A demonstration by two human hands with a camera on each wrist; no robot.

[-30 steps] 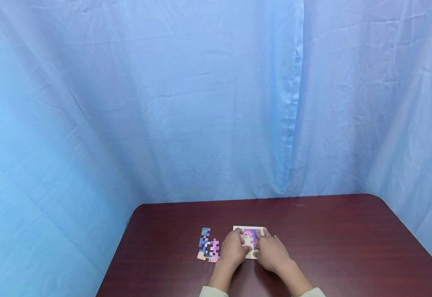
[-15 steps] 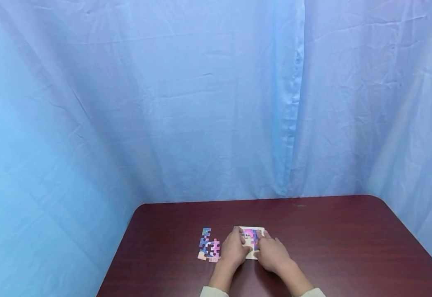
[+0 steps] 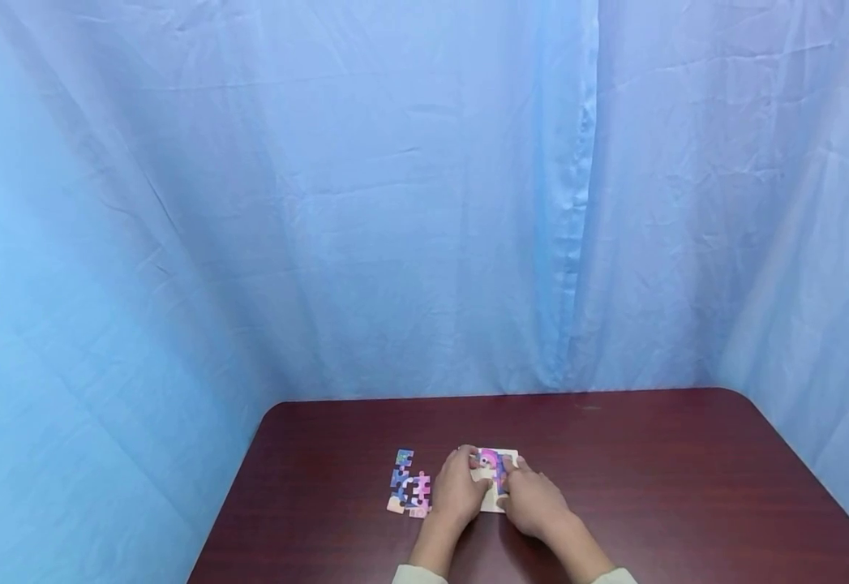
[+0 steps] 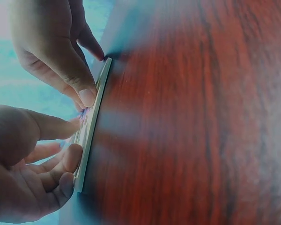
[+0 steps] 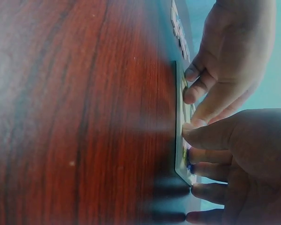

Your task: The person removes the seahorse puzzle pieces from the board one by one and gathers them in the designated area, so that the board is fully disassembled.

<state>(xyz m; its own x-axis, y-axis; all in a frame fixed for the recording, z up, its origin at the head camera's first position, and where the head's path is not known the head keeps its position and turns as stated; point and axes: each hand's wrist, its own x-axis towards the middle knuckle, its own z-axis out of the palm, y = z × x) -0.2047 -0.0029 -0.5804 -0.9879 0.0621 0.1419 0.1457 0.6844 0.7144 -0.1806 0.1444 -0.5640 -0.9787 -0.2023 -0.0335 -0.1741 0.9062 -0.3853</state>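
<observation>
A small jigsaw board [image 3: 493,506] with a cream frame lies on the table, partly covered by both hands. Pink and blue puzzle pieces [image 3: 500,482] sit inside it. My left hand [image 3: 456,491] grips around the board's left side. In the left wrist view, its curled fingers meet the board's edge [image 4: 90,140] while the thumb reaches over the top. My right hand [image 3: 537,499] rests on the right side; in the right wrist view, the thumb [image 5: 199,136] presses near the front rim, and the other fingers extend toward the far corner. The palms hide parts of the picture.
Several loose interlocking puzzle pieces, among them a blue one [image 3: 405,457] and a pink one [image 3: 422,484], lie grouped left of the left hand. The dark red wooden table [image 3: 650,470] ends at a light blue curtain [image 3: 395,243] behind and beside it.
The left fingertips have shifted slightly left over the board's corner, and a little more of the picture shows beside them. The right hand stays nearly still; the loose pieces lie unchanged.
</observation>
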